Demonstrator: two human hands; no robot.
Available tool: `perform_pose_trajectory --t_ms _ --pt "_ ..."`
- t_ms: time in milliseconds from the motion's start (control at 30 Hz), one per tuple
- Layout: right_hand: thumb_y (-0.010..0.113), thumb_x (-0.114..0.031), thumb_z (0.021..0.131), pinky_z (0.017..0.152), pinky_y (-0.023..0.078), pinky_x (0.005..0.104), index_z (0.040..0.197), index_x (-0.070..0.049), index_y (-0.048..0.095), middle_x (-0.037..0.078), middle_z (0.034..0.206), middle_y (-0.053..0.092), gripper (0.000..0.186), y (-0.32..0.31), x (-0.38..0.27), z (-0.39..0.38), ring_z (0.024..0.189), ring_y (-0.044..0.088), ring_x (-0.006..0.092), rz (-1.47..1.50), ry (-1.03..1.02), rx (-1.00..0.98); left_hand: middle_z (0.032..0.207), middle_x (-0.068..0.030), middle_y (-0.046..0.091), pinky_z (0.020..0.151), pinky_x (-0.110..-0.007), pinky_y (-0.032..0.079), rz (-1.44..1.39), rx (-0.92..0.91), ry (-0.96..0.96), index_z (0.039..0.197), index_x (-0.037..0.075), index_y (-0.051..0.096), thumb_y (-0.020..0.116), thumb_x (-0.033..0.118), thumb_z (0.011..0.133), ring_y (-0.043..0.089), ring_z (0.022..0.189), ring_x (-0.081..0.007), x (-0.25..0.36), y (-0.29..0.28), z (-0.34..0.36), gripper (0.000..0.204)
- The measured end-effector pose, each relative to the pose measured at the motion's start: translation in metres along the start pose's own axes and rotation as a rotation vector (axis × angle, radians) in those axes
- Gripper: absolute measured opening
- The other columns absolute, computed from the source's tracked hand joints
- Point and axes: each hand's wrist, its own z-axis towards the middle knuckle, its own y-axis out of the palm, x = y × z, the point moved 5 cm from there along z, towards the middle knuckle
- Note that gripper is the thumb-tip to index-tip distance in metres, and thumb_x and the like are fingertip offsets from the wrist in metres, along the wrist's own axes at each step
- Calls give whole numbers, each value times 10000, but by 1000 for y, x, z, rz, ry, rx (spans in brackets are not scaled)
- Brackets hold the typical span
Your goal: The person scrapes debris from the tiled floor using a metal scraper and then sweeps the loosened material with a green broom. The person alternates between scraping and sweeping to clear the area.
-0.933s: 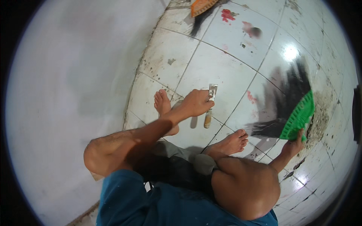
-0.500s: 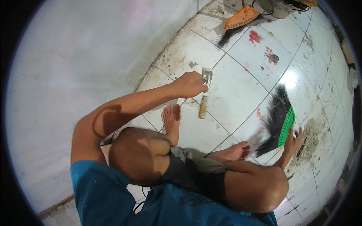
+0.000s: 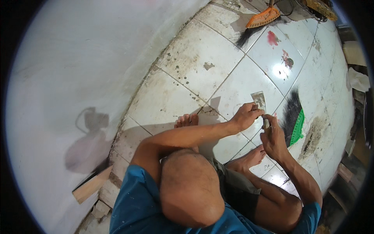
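A putty knife with a flat, stained metal blade (image 3: pixel 258 99) is held above the tiled floor, blade pointing away from me. My left hand (image 3: pixel 246 117) pinches it near the base of the blade, fingers closed. Around its pale handle (image 3: pixel 266 124) my right hand (image 3: pixel 274 137) is closed, partly hiding it. Just right of that hand, a green broom head (image 3: pixel 298 128) with black bristles (image 3: pixel 290 111) lies on the floor, apart from both hands.
A white wall (image 3: pixel 78 70) runs along the left, meeting stained tiles (image 3: pixel 187 58). An orange broom (image 3: pixel 263 18) stands at the far end beside a grey container (image 3: pixel 292 9). Red stains (image 3: pixel 272 38) mark the tiles. A wooden board (image 3: pixel 92 184) leans at lower left. Clutter lines the right edge.
My left hand has carried the putty knife to the right. My right hand has let go of the green broom head and taken hold of the knife's handle. The view has shifted.
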Motion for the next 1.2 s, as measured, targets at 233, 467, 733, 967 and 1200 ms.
perform_pose_trajectory --t_ms 233,467,733,967,1200 --pt "604 -34 921 909 563 582 1446 -35 568 335 1116 695 525 21 -11 69 995 694 523 -275 -22 158 1600 -223 509 1147 -534 471 1120 -45 113 1488 5 549 646 457 1041 499 1470 -406 -45 -44 -23 643" --pt "641 -120 997 744 614 566 1507 -49 581 278 1035 670 518 149 -56 98 802 715 489 -294 76 49 1604 -199 552 1128 -518 468 967 459 444 1582 8 517 674 112 992 580 1339 -446 -39 -162 -100 619" --pt "663 -199 1023 537 593 522 1531 -79 571 279 963 665 529 212 -97 109 612 704 439 -218 21 131 1590 -132 607 919 -390 536 1225 564 419 1559 28 591 725 160 972 659 1089 -276 -51 -200 -106 616" --pt "651 -209 1003 551 591 525 1489 -76 602 304 976 683 506 216 -131 130 662 732 459 -274 111 75 1515 -141 680 885 -403 531 1064 664 424 1425 22 701 735 179 945 681 1007 -296 -43 -220 -105 505" --pt "629 -217 1000 580 602 548 1428 -48 634 335 982 689 461 216 -140 143 698 738 488 -272 153 83 1504 -133 691 885 -391 527 1078 654 506 1401 30 714 723 191 957 722 1048 -292 -27 -232 -98 473"
